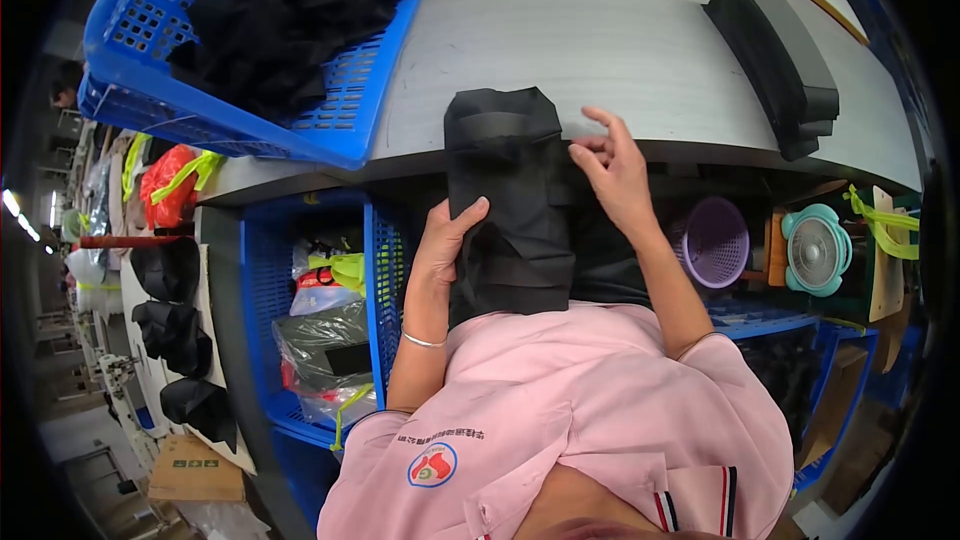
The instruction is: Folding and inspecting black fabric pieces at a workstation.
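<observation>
Shirt print: the pink shirt (620, 390) carries a round red logo with a blue rim and a short row of dark characters, upside down in this view.
Box marks: small green printing on the cardboard box (195, 480) at lower left, too small to make out.
Black fabric piece: the black fabric piece (515, 210) spans from the near edge of the grey table (530, 20) to the shirt front.
Left hand: the left hand (437, 245) pinches its left edge, thumb on top.
Right hand: the right hand (618, 175) is just beside its right edge, fingers loosely curled, thumb apart, nothing visible in them.
Table top: a blue basket (230, 125) heaped with black cloth (295, 20) at left; a stack of black pieces (770, 60) at right.
Below the table: a blue crate (385, 310) of wrapped packets (325, 340) at left; a purple bin (715, 240) and a teal fan (818, 250) at right.
Side board: 3 black bundles (172, 335) in a row.
Hidden: the left fingers are under the fabric; the upper edge cuts off the basket.
Hard to see: the dark space beneath the table.
</observation>
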A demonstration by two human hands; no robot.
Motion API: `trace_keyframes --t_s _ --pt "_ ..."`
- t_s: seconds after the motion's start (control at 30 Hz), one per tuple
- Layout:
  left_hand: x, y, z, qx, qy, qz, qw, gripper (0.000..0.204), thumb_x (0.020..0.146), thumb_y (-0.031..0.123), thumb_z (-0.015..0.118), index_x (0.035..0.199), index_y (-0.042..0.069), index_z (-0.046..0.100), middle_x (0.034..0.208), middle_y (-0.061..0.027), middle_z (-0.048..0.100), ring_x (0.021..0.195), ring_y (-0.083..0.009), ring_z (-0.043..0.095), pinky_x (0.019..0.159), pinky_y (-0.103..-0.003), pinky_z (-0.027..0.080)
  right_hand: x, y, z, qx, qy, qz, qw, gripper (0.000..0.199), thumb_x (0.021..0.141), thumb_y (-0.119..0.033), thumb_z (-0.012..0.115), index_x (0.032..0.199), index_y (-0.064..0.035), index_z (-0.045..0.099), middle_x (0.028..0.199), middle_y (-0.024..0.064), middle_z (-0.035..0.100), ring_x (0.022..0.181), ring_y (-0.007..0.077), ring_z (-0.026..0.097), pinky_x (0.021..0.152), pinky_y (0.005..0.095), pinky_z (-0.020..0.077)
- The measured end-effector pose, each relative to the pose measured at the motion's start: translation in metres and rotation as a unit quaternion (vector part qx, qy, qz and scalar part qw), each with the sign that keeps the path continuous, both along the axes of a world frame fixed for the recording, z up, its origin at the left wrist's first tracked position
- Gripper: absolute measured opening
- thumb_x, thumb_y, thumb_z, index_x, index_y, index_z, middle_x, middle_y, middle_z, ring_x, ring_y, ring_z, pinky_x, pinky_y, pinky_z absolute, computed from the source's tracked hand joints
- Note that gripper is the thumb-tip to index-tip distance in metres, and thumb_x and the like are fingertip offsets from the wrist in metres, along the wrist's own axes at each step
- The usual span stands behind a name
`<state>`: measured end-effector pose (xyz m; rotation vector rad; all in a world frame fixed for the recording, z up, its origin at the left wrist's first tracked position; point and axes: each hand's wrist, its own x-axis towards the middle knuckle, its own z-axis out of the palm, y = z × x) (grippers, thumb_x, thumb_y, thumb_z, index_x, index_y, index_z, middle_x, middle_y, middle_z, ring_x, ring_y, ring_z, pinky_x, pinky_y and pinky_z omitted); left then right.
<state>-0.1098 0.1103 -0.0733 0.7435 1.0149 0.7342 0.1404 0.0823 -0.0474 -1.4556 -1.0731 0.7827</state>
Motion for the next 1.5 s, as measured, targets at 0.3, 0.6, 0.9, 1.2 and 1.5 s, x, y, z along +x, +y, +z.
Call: trace_keyframes --t_s 0.3,0.6,0.9,1.2,1.5 --pt "-0.021 0.01 0.011 0.055 0.006 -0.084 0.995 0.041 0.084 0.02 0.077 0.117 -0.002 0.066 0.106 -0.0063 0.07 0.095 -0.0149 0.066 0.087 -0.031 0.052 0.025 0.03 0.047 0.129 -0.424 0.335 0.831 0.043 0.069 0.009 0.06 0.109 -0.0087 0.059 0.121 0.0117 0.059 0.132 0.0321 0.047 0.118 0.0506 0.0245" --pt "-0.032 0.037 0.006 0.08 0.002 -0.178 0.981 0.038 0.087 0.015 0.074 0.12 -0.002 0.066 0.111 -0.0055 0.07 0.101 -0.0137 0.064 0.093 -0.029 0.05 0.011 0.027 0.067 0.131 -0.499 0.432 0.74 0.031 0.065 -0.006 0.08 0.083 -0.0061 0.055 0.086 0.0099 0.055 0.095 0.0291 0.056 0.113 0.0489 0.0335" --pt "-0.031 0.037 0.015 0.097 0.027 -0.241 0.965 0.035 0.087 0.015 0.075 0.117 -0.003 0.067 0.105 -0.0036 0.071 0.096 -0.011 0.063 0.091 -0.027 0.05 0.028 0.018 0.081 0.066 -0.368 0.53 0.761 0.036 0.069 -0.017 0.084 0.085 -0.0029 0.055 0.08 0.0105 0.053 0.087 0.0313 0.057 0.113 0.0477 0.0348" --pt "-0.033 0.037 0.038 0.117 0.004 -0.259 0.959 0.035 0.09 0.017 0.073 0.117 -0.003 0.067 0.107 -0.0024 0.071 0.096 -0.0101 0.063 0.089 -0.026 0.051 0.056 0.006 0.097 0.096 -0.203 0.471 0.853 0.055 0.063 -0.018 0.09 0.068 -0.0044 0.038 0.066 0.0055 0.046 0.069 0.023 0.054 0.106 0.047 0.0429" --pt "-0.04 0.02 0.065 0.252 0.108 -0.339 0.9 0.031 0.09 0.022 0.072 0.108 -0.004 0.068 0.092 -0.0028 0.073 0.085 -0.0055 0.06 0.08 -0.025 0.05 0.061 -0.013 0.108 0.027 0.035 0.33 0.943 0.024 0.076 -0.013 0.08 0.088 -0.0025 0.062 0.104 0.0093 0.06 0.094 0.0173 0.06 0.099 0.0366 0.0458"
